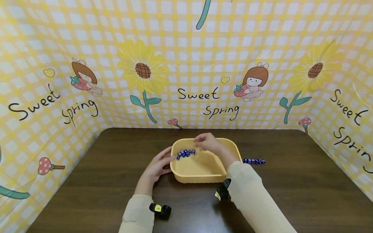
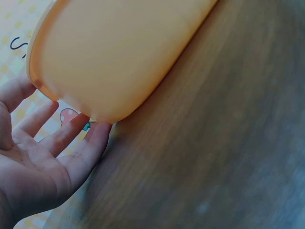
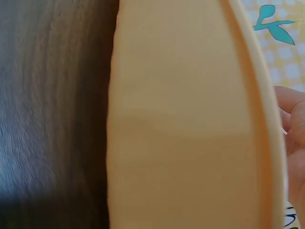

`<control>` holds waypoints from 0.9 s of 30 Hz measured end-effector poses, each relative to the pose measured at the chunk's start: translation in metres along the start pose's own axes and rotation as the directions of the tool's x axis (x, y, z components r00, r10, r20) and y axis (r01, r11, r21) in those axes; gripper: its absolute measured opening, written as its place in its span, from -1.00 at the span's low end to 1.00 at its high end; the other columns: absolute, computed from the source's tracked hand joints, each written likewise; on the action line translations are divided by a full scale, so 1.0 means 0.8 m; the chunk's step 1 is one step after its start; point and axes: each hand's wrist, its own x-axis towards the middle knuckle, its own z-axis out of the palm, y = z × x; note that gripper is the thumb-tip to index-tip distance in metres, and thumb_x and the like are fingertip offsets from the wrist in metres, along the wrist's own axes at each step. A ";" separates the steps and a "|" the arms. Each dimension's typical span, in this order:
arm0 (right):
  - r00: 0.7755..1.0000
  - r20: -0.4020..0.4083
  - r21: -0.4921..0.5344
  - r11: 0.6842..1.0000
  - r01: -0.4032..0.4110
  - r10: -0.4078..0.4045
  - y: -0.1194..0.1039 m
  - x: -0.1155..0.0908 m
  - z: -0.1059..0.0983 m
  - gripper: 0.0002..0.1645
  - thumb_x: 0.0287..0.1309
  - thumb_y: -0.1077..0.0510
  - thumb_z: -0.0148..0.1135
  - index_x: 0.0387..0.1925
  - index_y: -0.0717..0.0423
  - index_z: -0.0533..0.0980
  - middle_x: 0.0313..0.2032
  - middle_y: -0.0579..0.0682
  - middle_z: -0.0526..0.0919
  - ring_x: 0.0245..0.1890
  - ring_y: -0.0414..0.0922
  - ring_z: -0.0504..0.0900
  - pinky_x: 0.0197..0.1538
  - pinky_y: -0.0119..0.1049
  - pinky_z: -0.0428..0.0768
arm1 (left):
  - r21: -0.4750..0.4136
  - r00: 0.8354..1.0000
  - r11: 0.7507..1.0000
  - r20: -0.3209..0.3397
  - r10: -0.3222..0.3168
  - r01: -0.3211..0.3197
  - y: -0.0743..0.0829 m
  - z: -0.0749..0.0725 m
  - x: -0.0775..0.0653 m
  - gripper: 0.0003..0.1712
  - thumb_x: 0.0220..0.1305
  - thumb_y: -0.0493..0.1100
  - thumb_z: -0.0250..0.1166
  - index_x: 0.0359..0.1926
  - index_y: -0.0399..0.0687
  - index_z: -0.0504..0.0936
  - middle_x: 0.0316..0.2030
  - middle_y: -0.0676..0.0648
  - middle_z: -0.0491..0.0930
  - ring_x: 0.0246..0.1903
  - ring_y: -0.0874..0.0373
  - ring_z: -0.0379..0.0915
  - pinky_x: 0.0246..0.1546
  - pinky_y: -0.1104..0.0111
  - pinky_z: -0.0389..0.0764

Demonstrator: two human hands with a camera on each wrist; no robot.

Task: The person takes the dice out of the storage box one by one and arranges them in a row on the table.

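A yellow plastic basin [image 1: 201,179] holds a cluster of blue dice with white dots [image 1: 184,154] at its left end. My left hand [image 1: 157,164] touches the basin's left side, thumb at the rim and spread fingers [image 2: 71,136] against the outer wall in the left wrist view. Over the basin's far part is my right hand [image 1: 209,143], its fingers loosely bent just above and right of the dice, with nothing seen between them. The basin wall [image 3: 186,119] mostly hides that hand in the right wrist view. A row of blue dice [image 1: 254,161] lies outside the basin's right side.
The basin stands on a dark brown wooden table [image 1: 122,161]. A yellow checked cloth [image 1: 192,64] printed with flowers and lettering rises behind the table and at both sides. Black wrist cameras [image 1: 161,211] sit at both sleeves.
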 end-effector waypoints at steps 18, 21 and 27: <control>0.989 0.057 0.001 0.990 -0.138 0.137 0.031 0.008 0.020 -0.66 -0.07 0.38 0.13 -0.15 0.38 0.46 -0.55 0.07 0.56 -0.74 -0.19 0.37 -0.65 -0.41 0.34 | -0.009 1.000 1.000 -0.030 -0.006 0.006 0.000 0.001 0.001 -0.46 0.14 -0.27 0.12 0.18 0.05 0.28 0.08 -0.17 0.31 -0.06 -0.08 0.32 -0.30 0.07 0.44; 0.986 0.046 -0.002 0.987 -0.161 0.161 0.032 0.008 0.022 -0.66 -0.06 0.37 0.15 -0.14 0.35 0.47 -0.55 0.10 0.55 -0.74 -0.19 0.37 -0.66 -0.42 0.33 | -0.008 0.999 1.000 -0.035 -0.010 0.010 0.000 0.002 0.002 -0.46 0.14 -0.27 0.12 0.17 0.06 0.29 0.08 -0.17 0.31 -0.06 -0.07 0.32 -0.29 0.07 0.44; 0.986 0.045 -0.036 0.986 -0.162 0.163 0.036 0.009 0.024 -0.65 -0.06 0.34 0.17 -0.14 0.33 0.47 -0.59 0.03 0.53 -0.75 -0.20 0.38 -0.65 -0.41 0.35 | -0.008 0.999 1.000 -0.034 -0.009 0.008 -0.001 0.001 0.002 -0.46 0.14 -0.26 0.13 0.18 0.07 0.29 0.08 -0.16 0.30 -0.06 -0.07 0.32 -0.29 0.06 0.44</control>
